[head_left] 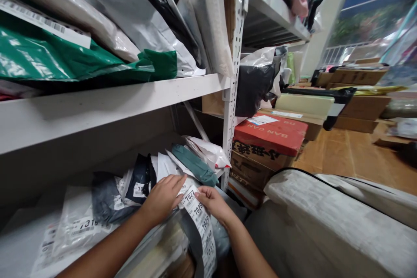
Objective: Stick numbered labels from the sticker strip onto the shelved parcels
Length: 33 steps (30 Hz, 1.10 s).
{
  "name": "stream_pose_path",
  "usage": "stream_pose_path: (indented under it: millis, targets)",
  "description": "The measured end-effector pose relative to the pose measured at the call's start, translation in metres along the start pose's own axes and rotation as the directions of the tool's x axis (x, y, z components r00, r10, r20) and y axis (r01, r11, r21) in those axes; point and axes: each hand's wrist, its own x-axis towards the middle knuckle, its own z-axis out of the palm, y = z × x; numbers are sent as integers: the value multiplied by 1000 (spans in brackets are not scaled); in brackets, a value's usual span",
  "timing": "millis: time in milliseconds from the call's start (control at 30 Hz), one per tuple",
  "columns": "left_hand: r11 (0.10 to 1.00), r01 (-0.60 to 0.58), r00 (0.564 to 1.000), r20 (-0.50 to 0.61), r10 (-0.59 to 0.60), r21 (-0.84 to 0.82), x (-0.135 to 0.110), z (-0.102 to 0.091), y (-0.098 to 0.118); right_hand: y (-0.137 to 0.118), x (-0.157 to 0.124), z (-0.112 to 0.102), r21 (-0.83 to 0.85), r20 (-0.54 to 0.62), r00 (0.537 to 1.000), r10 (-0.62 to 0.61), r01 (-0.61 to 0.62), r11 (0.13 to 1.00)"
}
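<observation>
A long white strip of numbered labels (202, 226) hangs down from the lower shelf's front, printed 7027, 7028, 7029 and on. My left hand (163, 197) rests at the strip's top end, fingers curled over a parcel on the lower shelf and pressing the first label. My right hand (213, 203) pinches the strip's right edge near the top between thumb and fingers. Just behind my hands lie soft mail bags: a dark blue one (140, 180) with a 70xx sticker, a teal one (194, 165) and a white one (210, 152).
White metal shelving (107, 102) carries green (65, 63), white and black bags on its upper level. To the right stand a red carton (272, 132), a black bag (252, 87), stacked cardboard boxes and a brown floor (348, 156). A large grey sack (325, 217) sits at my right.
</observation>
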Motion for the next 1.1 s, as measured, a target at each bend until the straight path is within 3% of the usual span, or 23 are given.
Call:
stream_pose_path:
  millis: [133, 367, 600, 800, 900, 1100]
  targets:
    - [892, 114, 991, 115, -71, -438, 10, -3, -2, 9, 6, 10, -48, -125, 992, 1, -7, 999]
    - [792, 254, 966, 180, -184, -555, 24, -8, -4, 19, 10, 27, -237, -379, 918, -116, 24, 971]
    - [892, 302, 948, 208, -242, -336, 28, -4, 1, 21, 11, 25, -275, -409, 903, -129, 13, 961]
    - [917, 276, 952, 214, -219, -289, 29, -1, -3, 12, 4, 13, -196, -201, 979, -23, -17, 980]
    - [933, 254, 957, 206, -204, -255, 29, -1, -3, 7, 1, 10, -199, -135, 991, -4, -23, 980]
    - [984, 173, 981, 96, -168, -46, 23, 6, 9, 6, 7, 14, -358, -313, 941, -129, 9, 934]
